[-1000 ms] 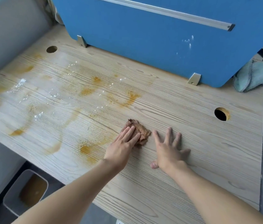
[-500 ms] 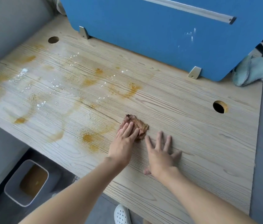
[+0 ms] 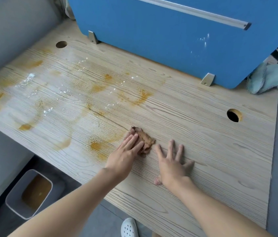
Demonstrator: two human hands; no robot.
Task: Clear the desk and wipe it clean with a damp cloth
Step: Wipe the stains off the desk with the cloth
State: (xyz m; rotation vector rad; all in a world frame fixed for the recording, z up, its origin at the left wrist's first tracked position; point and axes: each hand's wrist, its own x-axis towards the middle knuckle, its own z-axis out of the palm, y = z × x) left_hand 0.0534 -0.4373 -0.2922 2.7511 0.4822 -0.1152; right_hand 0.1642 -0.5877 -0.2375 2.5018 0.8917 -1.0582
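Far left, a grey wall [image 3: 6, 31] running along the left side of the wooden desk [image 3: 211, 168], with a grey waste bin [image 3: 11, 202] on the floor below the near-left edge. Across the left half of the top, orange-yellow stains [image 3: 99, 147] and white powder specks [image 3: 29, 78], reaching from the left edge toward the middle; a round cable hole [image 3: 61, 44] near the back-left corner. Along the back edge, an upright blue divider panel [image 3: 152, 40] on metal brackets [image 3: 207, 79], closing off the far side. Near the middle, left hand [image 3: 126, 154] with fingers straight and held together, pressing flat on the near-left part of the brown cloth [image 3: 146, 139]. Small, crumpled and stained brown, lying on the desk between the two hands, its far end poking out past the fingertips. Just beside it to the right, right hand [image 3: 170, 165] palm-down on the wood, fingers spread and straight, grasping nothing. Below the near edge, a white perforated shoe [image 3: 129, 227]. Right of that hand, plain unstained wood grain out to a second cable hole [image 3: 234, 115] and on to the straight right edge, with grey floor beyond. At the back-right corner, a pale green towel [image 3: 269, 79] bunched just past the end of the panel, well apart from both hands.
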